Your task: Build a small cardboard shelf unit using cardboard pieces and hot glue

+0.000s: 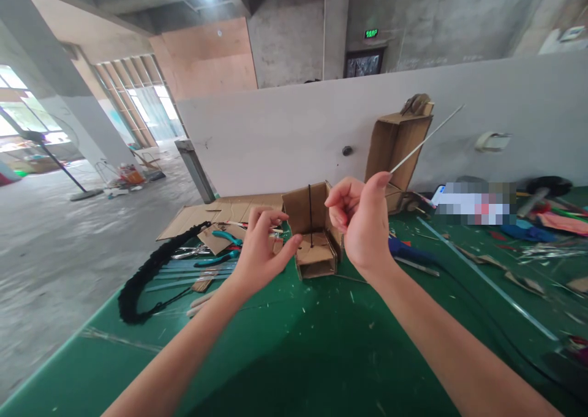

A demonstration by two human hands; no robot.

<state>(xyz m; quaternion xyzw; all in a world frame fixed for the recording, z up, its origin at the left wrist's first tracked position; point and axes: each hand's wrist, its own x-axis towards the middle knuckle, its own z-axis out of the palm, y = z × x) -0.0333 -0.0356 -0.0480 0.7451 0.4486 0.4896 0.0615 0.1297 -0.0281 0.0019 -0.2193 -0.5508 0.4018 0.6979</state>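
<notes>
One stick (427,138) pinched by right hand (367,224) — left (263,248) empty, spread (pliers (228,238) alongside, box (321,250) between).

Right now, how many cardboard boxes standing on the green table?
2: a small box between the left hand and right hand, and a taller box beyond the right hand. Others could be hidden behind the hands.

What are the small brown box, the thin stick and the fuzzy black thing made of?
Small brown box: looks like dull cardboard, with flat panels and plain cut edges. Thin stick: pale and straight, maybe wood or plastic; too thin to tell. Fuzzy black thing: probably yarn or fabric; it looks fluffy, not shiny.
</notes>
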